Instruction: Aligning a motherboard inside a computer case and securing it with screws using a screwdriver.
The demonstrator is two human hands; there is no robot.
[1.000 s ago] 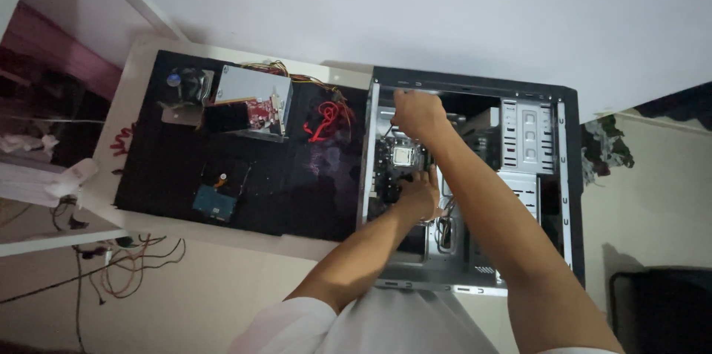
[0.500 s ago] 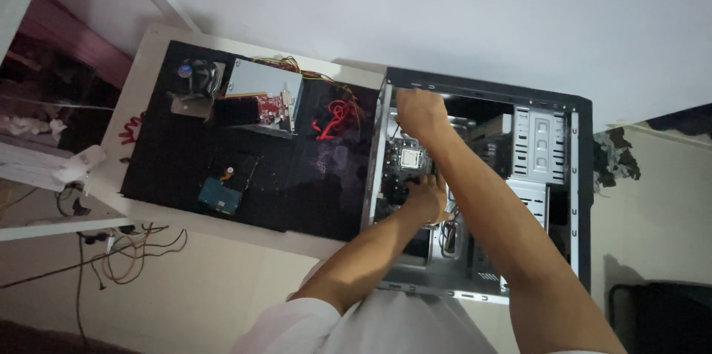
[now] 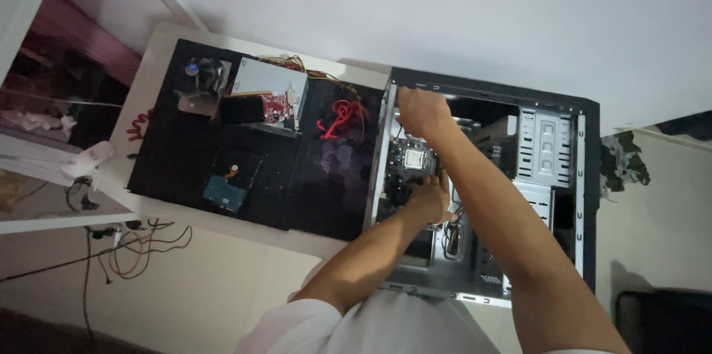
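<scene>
Scene: a person leans over an open computer case (image 3: pixel 552 198) lying on its side, both bare arms reaching inside.
Right hand (image 3: pixel 419 111): curled over the case's far top edge, just beyond the motherboard (image 3: pixel 408 168); whether it grips anything cannot be told.
Left hand (image 3: pixel 430 197): lower in the case, fingers bent and pressed against the board's near side, just below the square processor socket (image 3: pixel 417 159); what the fingers close on is hidden.
Between the hands: the socket, with dark parts of the board around it.
Right of the hands: grey metal drive bays (image 3: pixel 545 142) and loose cables near the left wrist.
Left of the hands: a black mat (image 3: pixel 297 183) on the pale bench (image 3: pixel 159 50), touching the case side.
On the mat: a red cable bundle (image 3: pixel 337 116) nearest the hands; farther left a grey power supply (image 3: pixel 267 83), a cooler fan (image 3: pixel 199 76) and a blue-green hard drive (image 3: pixel 225 192).
Far left: tangled cords (image 3: pixel 133 246) on the floor.
</scene>
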